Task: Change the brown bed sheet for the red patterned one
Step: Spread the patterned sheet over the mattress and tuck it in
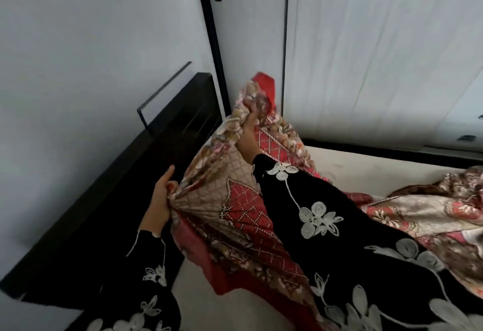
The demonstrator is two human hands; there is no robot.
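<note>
The red patterned sheet (243, 213) lies bunched over the bare cream mattress (366, 171), with more of it spread at the right (423, 210). My left hand (160, 200) grips a gathered fold of it beside the dark headboard (125, 189). My right hand (249, 124) is stretched toward the far corner, gripping the sheet's edge up near the wall. Both arms wear black sleeves with white embroidery. No brown sheet is in view.
The black headboard runs along the left, against a pale wall (78, 69). A dark vertical post (211, 37) stands at the corner. A light curtain or panel (379, 50) backs the bed's far side, above a dark bed frame edge (379, 150).
</note>
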